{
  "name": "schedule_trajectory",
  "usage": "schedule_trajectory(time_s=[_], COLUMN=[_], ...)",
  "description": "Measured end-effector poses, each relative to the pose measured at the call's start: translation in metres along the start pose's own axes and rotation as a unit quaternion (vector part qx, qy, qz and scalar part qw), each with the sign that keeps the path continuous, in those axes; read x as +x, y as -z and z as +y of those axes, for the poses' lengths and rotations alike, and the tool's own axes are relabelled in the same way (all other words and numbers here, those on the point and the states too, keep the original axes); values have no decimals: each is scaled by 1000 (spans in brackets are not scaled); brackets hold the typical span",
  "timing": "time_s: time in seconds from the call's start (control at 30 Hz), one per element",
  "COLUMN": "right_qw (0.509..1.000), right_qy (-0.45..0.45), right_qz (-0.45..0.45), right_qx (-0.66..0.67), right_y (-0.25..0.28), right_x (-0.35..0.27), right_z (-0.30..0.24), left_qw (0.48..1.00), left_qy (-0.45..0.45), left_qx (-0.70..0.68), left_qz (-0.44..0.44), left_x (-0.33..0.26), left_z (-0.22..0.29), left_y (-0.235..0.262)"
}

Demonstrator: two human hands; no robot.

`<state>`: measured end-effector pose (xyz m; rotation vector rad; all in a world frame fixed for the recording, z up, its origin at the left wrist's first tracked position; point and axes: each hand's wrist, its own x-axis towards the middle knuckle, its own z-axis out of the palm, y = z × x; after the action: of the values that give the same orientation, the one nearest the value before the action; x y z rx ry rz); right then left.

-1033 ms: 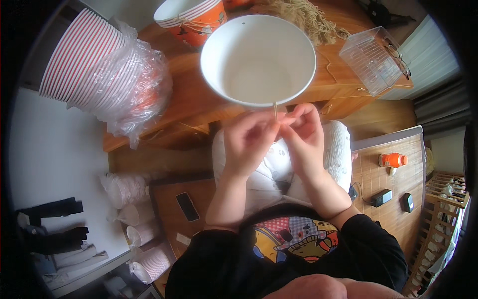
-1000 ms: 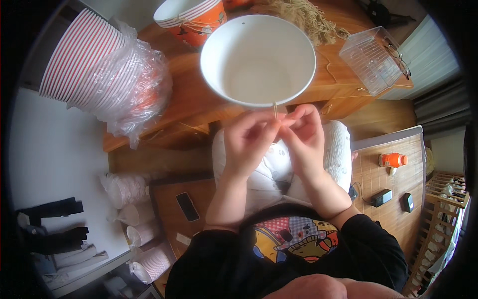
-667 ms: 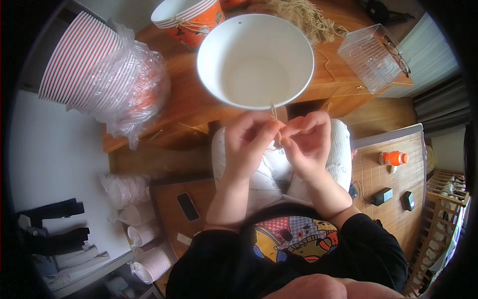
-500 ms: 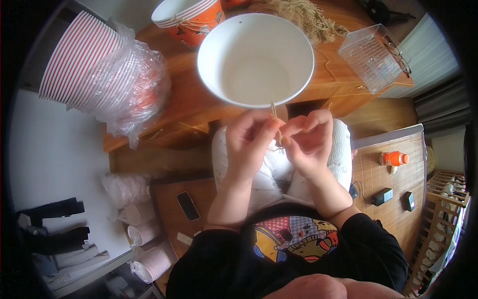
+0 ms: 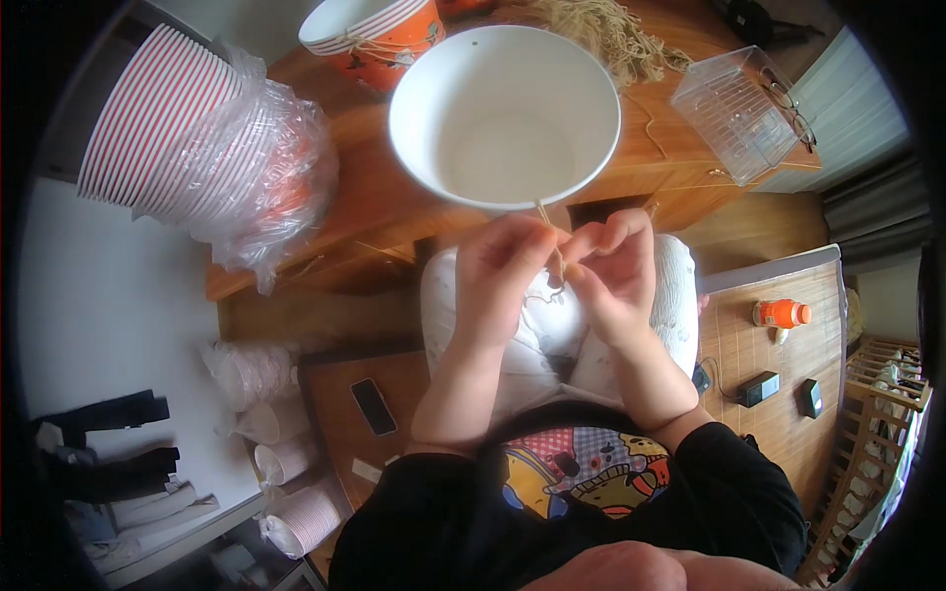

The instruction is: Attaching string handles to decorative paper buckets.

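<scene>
A large white paper bucket [image 5: 507, 118] stands at the desk's near edge, its open mouth toward me. Thin beige string [image 5: 541, 209] comes from the bucket's near rim and runs down between my hands. My left hand [image 5: 501, 271] pinches it between thumb and fingers just below the rim. My right hand [image 5: 616, 276] is closed on the string too, thumb against forefinger, close beside the left. A short end of the string dangles under the fingertips. Whether a knot is in it, I cannot make out.
Stacked orange-patterned buckets [image 5: 379, 44] stand behind at left. A tall bucket stack [image 5: 168, 118] in clear plastic leans farther left. A bundle of beige strings [image 5: 616, 39] and a clear plastic basket [image 5: 734, 113] lie at right. A phone [image 5: 372, 407] rests on a low surface beside me.
Both hands stay at the rim with the string pinched. The fingers have shifted only slightly, and the right hand has tilted a little upward.
</scene>
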<state>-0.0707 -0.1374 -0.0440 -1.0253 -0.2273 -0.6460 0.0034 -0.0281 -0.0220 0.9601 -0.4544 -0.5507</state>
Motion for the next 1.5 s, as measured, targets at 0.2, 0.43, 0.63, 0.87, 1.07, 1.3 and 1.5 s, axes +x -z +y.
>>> schedule_trajectory(time_s=[0.2, 0.43, 0.63, 0.87, 1.07, 1.3, 1.5], right_qw=[998, 999, 997, 996, 991, 979, 977], right_qy=[-33, -35, -24, -38, -3, 70, 101], right_qz=[-27, -1, -19, 4, -4, -52, -82], right_qx=[39, -31, -70, -81, -131, -184, -170], right_y=[6, 4, 4, 4, 3, -2, -2], right_x=[-6, -9, -12, -17, -21, -15, -20], right_z=[-5, -11, -9, -8, -6, -12, -10], left_qw=[1000, 997, 1000, 1000, 999, 991, 988], left_qy=[1, -37, 11, 10, 39, 73, 76], left_qx=[24, 68, 4, 20, -14, -104, -125], left_qz=[-11, -11, -18, -7, 28, 38, 46], left_x=[-2, -8, -6, -7, -4, -1, 6], left_z=[1, -1, 1, -1, -2, -5, 3], left_y=[-2, 1, -1, -4, -11, -16, -19])
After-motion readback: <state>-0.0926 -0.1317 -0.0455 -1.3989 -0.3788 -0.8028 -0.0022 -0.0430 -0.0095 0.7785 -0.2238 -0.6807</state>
